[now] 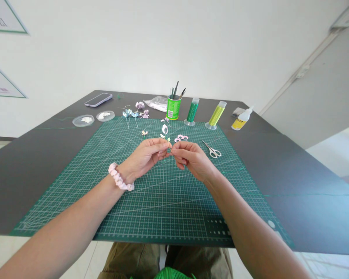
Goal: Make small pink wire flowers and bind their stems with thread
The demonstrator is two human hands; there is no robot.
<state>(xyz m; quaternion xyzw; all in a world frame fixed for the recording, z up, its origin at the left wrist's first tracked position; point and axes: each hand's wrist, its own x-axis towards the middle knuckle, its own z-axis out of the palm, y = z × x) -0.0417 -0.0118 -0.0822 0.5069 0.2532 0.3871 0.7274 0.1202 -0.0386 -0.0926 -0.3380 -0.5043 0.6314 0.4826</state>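
Over the green cutting mat, my left hand [151,153] is closed in a pinch on a small petal piece [170,145], pale orange with a bit of green above it. My right hand [190,155] is also pinched, its fingertips meeting the left ones at that piece. Whatever lies between the right fingertips is too small to make out. Just beyond the hands are a white petal loop [164,129] and several pink petal loops [180,138]. A cream petal piece [144,133] lies to the left, and white-handled scissors [213,150] rest right of my right hand.
Wire-stemmed blue flowers [130,113] and purple flowers [145,113] lie at the mat's [151,209] back edge. Behind stand a green pen can [173,108], a dark green spool [192,112], a yellow-green spool [216,115] and a glue bottle [242,119]. Two shallow dishes [78,121] and a phone [99,99] are left.
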